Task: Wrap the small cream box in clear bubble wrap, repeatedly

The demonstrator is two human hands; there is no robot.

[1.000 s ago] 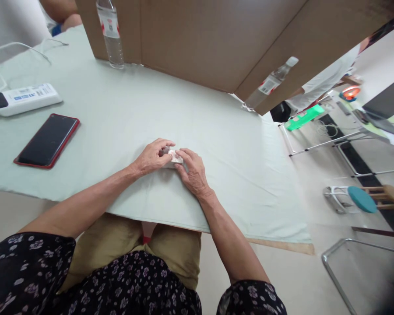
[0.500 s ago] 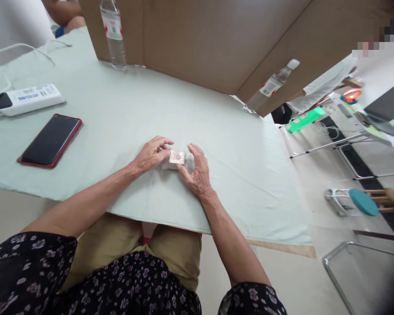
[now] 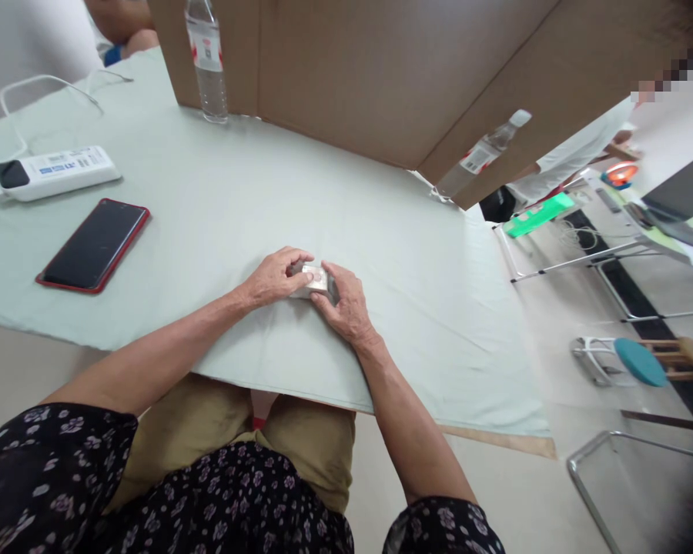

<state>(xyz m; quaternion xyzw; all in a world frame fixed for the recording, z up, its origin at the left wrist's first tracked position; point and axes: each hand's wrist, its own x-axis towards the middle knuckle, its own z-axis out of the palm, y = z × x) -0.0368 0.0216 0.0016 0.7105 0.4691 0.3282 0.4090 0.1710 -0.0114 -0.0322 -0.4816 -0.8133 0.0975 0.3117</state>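
A small pale box-like block (image 3: pixel 319 278) with faint pinkish marks on top rests on the cloth in front of me; its exact kind is too small to tell. My left hand (image 3: pixel 273 277) closes on its left side, thumb laid over the top and fingers curled along the far edge. From the right, my right hand (image 3: pixel 346 304) wraps it, with the thumb at the near corner and the fingertips at the far corner. Part of the block is hidden behind my fingers.
A pale green cloth (image 3: pixel 439 308) covers the table. On the left lie a red-edged phone (image 3: pixel 95 245) and a white device (image 3: pixel 63 173) with a cable. A cardboard panel (image 3: pixel 346 77) stands behind, with water bottles (image 3: pixel 211 85) at both sides. Stools (image 3: pixel 640 362) stand on the right.
Both hands have closed in on the block. My left thumb now lies over its top, and my right fingers have come in against its far right side.
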